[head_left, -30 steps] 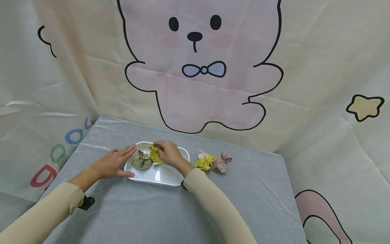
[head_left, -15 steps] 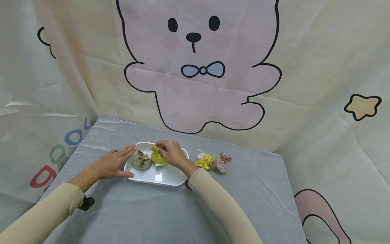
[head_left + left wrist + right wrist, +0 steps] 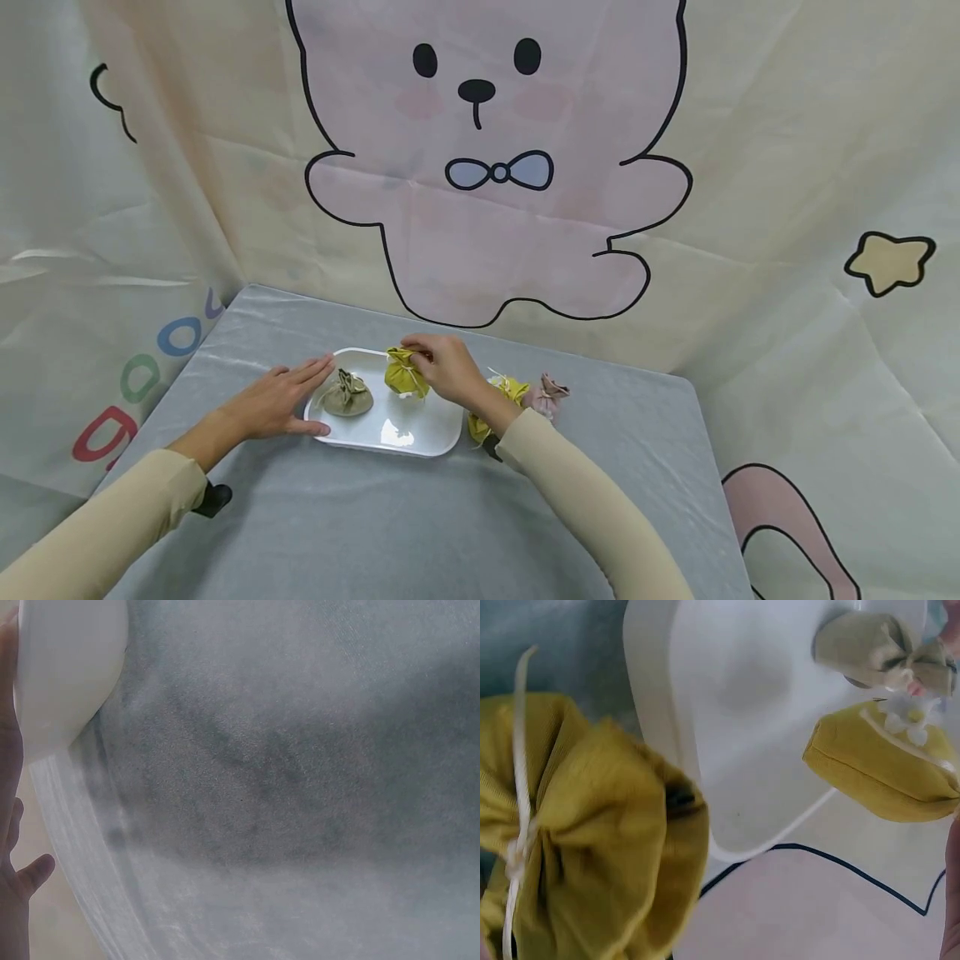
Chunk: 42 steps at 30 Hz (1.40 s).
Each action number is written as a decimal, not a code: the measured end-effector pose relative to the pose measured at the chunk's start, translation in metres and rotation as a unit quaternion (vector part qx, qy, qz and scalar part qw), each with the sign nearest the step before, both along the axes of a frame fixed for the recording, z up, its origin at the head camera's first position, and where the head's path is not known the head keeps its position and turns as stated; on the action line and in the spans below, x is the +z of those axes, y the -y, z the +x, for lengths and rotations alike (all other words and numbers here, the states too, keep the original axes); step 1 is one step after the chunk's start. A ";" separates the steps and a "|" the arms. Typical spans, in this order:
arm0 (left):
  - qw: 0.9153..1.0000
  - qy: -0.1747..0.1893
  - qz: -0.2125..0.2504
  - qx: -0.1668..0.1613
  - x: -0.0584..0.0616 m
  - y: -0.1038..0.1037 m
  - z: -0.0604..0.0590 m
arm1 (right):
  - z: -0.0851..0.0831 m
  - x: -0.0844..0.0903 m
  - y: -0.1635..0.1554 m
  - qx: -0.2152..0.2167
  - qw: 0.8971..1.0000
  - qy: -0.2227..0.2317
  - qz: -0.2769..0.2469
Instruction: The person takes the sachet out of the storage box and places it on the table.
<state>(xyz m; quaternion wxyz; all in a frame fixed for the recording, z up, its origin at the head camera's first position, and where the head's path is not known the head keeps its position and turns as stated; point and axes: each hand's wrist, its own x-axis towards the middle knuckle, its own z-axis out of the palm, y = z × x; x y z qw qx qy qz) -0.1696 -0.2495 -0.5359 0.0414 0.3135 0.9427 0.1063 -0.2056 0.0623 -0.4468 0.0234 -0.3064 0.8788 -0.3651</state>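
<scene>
yellow pouch [image 3: 406, 375]: i have it pinched by its gathered neck in the right hand [image 3: 448, 367], thumb and fingers together on the fabric, above the right half of the white tray [image 3: 420, 429].

from the left, i get pale wall cloth with coloured letters [image 3: 180, 337], then the left hand [image 3: 281, 402], fingers straight and thumb spread, touching the tray's left end and gripping nothing. a grey-green pouch [image 3: 348, 396] sits in the tray's left part. grey cloth covers the surface [image 3: 360, 525]; a pink bear [image 3: 487, 250] is printed on the hanging behind, a yellow star [image 3: 890, 263] farther right.

my left wrist view is mostly grey cloth, with tray and fingers cut off at its left. in the head view the right forearm hides part of a second yellow pouch [image 3: 512, 388], and the pink pouch [image 3: 551, 396] beside it is partly covered too. my right wrist view crops that second pouch at the left and most of the hand at the right.

the surface's left edge slants down to the left sleeve [image 3: 112, 521]. grey cloth runs wide between tray and bottom of view, and from the pink pouch to the right edge.
</scene>
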 end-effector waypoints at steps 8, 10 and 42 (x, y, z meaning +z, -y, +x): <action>1.000 0.006 0.001 -0.001 0.000 0.000 0.000 | 0.010 0.015 -0.022 0.019 0.999 -0.024 -0.030; 1.000 0.010 0.001 0.002 0.001 0.000 0.000 | 0.013 0.019 -0.030 0.026 0.998 -0.035 -0.041; 1.000 0.022 -0.001 0.018 0.001 -0.002 0.002 | 0.051 0.031 -0.146 -0.024 0.981 -0.139 -0.130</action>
